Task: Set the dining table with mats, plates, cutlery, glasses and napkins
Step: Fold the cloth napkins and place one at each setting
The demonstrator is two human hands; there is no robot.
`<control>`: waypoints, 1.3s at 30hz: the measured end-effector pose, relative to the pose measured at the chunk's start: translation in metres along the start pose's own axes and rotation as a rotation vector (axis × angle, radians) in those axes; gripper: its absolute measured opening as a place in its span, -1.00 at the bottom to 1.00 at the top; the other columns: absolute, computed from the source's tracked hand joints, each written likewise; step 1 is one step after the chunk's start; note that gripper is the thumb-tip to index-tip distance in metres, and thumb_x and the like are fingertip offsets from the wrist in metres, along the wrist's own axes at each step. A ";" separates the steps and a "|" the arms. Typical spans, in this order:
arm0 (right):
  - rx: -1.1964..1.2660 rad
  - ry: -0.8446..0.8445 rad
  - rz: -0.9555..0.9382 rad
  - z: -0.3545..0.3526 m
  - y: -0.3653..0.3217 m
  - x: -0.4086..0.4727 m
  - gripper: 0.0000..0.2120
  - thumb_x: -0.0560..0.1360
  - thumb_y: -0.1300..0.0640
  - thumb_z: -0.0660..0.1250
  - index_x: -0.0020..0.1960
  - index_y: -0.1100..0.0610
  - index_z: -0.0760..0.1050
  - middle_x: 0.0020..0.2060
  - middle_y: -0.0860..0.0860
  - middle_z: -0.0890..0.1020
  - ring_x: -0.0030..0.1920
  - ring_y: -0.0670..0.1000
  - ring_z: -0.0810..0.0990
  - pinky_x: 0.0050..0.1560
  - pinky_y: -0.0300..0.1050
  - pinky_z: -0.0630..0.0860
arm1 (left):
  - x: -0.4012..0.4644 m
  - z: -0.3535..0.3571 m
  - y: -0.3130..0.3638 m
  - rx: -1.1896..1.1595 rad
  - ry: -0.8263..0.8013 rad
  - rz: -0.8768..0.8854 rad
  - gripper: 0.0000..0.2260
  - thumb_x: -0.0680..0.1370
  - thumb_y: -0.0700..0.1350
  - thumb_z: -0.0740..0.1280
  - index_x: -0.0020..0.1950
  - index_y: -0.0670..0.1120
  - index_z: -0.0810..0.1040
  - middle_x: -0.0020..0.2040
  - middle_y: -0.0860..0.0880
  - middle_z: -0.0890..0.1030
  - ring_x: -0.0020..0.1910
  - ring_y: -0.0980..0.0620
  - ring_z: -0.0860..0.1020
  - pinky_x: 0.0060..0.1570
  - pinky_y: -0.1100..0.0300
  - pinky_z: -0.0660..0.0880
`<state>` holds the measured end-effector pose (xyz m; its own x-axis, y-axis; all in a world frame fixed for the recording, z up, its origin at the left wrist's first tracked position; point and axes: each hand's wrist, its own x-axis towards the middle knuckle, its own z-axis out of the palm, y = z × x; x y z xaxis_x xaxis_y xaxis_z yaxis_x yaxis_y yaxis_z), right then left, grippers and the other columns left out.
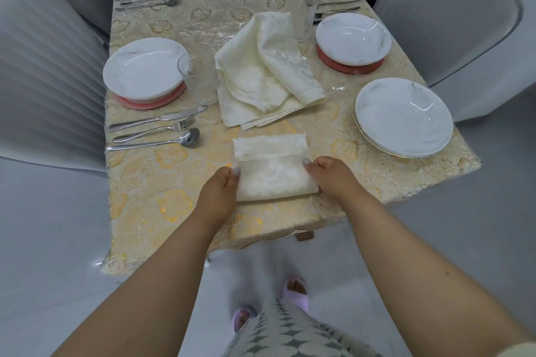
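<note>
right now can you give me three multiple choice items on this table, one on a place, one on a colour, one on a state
1. Where does the spare stack of plates stand?
A. near right table edge
B. on a chair
C. on the far orange mat

2. What colour is the mat under the near left plate?
A. green
B. blue
C. pink-red

3. What are both hands doing?
A. hanging idle
B. pinching a folded napkin
C. lifting a glass

Key: 1 A, the stack sits matless by that edge; 2 C, its rim shows beneath; 3 B, left hand and right hand pinch its sides.
</note>
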<state>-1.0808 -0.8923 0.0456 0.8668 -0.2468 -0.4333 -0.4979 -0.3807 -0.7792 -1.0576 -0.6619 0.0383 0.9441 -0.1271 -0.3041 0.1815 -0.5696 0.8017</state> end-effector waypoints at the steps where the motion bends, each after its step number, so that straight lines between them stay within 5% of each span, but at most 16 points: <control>1: -0.026 0.031 -0.024 0.003 0.000 -0.002 -0.55 0.59 -0.05 0.22 -0.37 0.07 0.13 -0.45 0.00 0.21 -0.43 -0.03 0.19 -0.37 -0.11 0.10 | -0.002 0.004 0.001 0.036 0.012 0.023 -0.65 0.65 0.09 0.06 -0.07 -0.17 0.41 -0.27 -0.02 0.44 -0.26 -0.03 0.39 -0.25 0.08 0.28; 3: -0.080 0.085 -0.062 0.007 0.003 -0.005 -0.56 0.61 -0.02 0.18 -0.37 0.08 0.13 -0.46 -0.01 0.22 -0.43 -0.03 0.19 -0.36 -0.08 0.09 | -0.006 0.009 0.001 0.050 0.035 0.051 -0.69 0.66 0.08 0.04 0.17 -0.13 0.39 -0.10 0.00 0.52 -0.12 -0.03 0.46 -0.14 0.08 0.37; 5: -0.121 0.125 -0.061 0.007 0.007 -0.006 -0.55 0.63 0.01 0.15 -0.38 0.10 0.14 -0.46 -0.01 0.23 -0.43 -0.03 0.20 -0.37 -0.08 0.08 | -0.007 0.012 -0.002 -0.040 0.056 0.056 -0.75 0.66 0.03 0.09 0.23 -0.09 0.32 -0.14 0.00 0.56 -0.19 0.02 0.50 -0.20 0.11 0.39; 8: -0.139 0.120 -0.029 0.007 0.010 -0.006 -0.55 0.63 0.01 0.14 -0.39 0.10 0.13 -0.46 0.01 0.22 -0.42 -0.02 0.20 -0.37 -0.07 0.05 | -0.010 0.013 -0.004 -0.215 0.063 0.015 -0.91 0.64 -0.04 0.19 -0.02 -0.03 0.35 -0.34 0.02 0.43 -0.44 0.11 0.32 -0.41 0.17 0.26; 12: -0.152 0.116 0.002 0.008 0.012 -0.006 -0.54 0.62 -0.04 0.15 -0.39 0.08 0.13 -0.47 0.00 0.22 -0.43 -0.01 0.20 -0.36 -0.08 0.06 | -0.008 0.009 -0.004 -0.214 0.083 -0.097 -0.69 0.57 0.00 0.34 -0.28 -0.12 0.37 -0.40 -0.02 0.35 -0.44 0.06 0.28 -0.38 0.18 0.26; 19: -0.335 0.166 0.066 0.011 0.021 -0.009 -0.69 0.59 -0.06 0.20 -0.24 0.09 0.41 -0.39 -0.06 0.43 -0.28 0.03 0.43 -0.39 -0.16 0.21 | -0.018 0.018 -0.011 0.147 0.239 -0.102 -0.68 0.55 0.03 0.35 -0.31 -0.08 0.39 -0.39 0.04 0.46 -0.35 0.02 0.43 -0.30 0.13 0.32; 23: -0.376 0.262 0.082 0.018 0.022 -0.012 -0.75 0.59 -0.08 0.19 -0.10 0.08 0.44 -0.35 -0.09 0.47 -0.24 0.02 0.47 -0.35 -0.16 0.25 | -0.025 0.027 -0.019 0.273 0.326 0.012 -0.75 0.56 0.01 0.34 -0.25 -0.06 0.41 -0.40 0.06 0.49 -0.34 -0.04 0.47 -0.04 0.00 0.43; 28: -0.551 0.334 0.026 0.025 0.021 -0.012 -0.72 0.62 -0.09 0.11 -0.04 0.10 0.42 -0.31 -0.02 0.53 -0.27 0.06 0.48 -0.30 -0.13 0.29 | -0.022 0.029 -0.019 0.437 0.425 0.082 -0.78 0.52 -0.01 0.39 -0.11 -0.13 0.45 -0.32 -0.03 0.52 -0.26 -0.15 0.49 -0.11 0.00 0.41; 31: -0.582 0.352 0.017 0.027 0.021 -0.010 -0.72 0.63 -0.09 0.10 -0.02 0.11 0.41 -0.33 -0.02 0.52 -0.28 0.06 0.48 -0.31 -0.14 0.28 | -0.015 0.032 -0.024 0.688 0.554 0.506 -0.85 0.50 -0.10 0.30 -0.04 -0.16 0.57 -0.15 -0.15 0.60 -0.11 -0.20 0.54 -0.10 0.02 0.39; 34: -0.581 0.353 0.001 0.028 0.021 -0.009 -0.72 0.63 -0.08 0.10 -0.01 0.12 0.42 -0.30 0.01 0.55 -0.28 0.07 0.49 -0.31 -0.14 0.30 | -0.013 0.039 -0.034 0.858 0.211 0.860 -0.68 0.57 -0.05 0.19 0.24 -0.13 0.57 0.26 -0.14 0.57 0.28 -0.16 0.51 0.30 -0.07 0.30; 39: -0.613 0.428 -0.050 0.027 0.022 -0.009 -0.76 0.58 -0.02 0.22 -0.02 0.17 0.45 -0.22 0.05 0.58 -0.18 0.11 0.53 -0.30 -0.12 0.37 | -0.016 0.034 -0.048 1.008 -0.064 0.652 -0.45 0.62 0.24 -0.08 0.52 0.01 0.26 0.52 -0.06 0.27 0.52 -0.04 0.19 0.46 -0.14 -0.02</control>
<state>-1.0987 -0.8746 0.0196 0.8647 -0.4938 -0.0920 -0.4927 -0.7981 -0.3470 -1.0907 -0.6598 -0.0130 0.7577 -0.6514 -0.0391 -0.6490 -0.7584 0.0599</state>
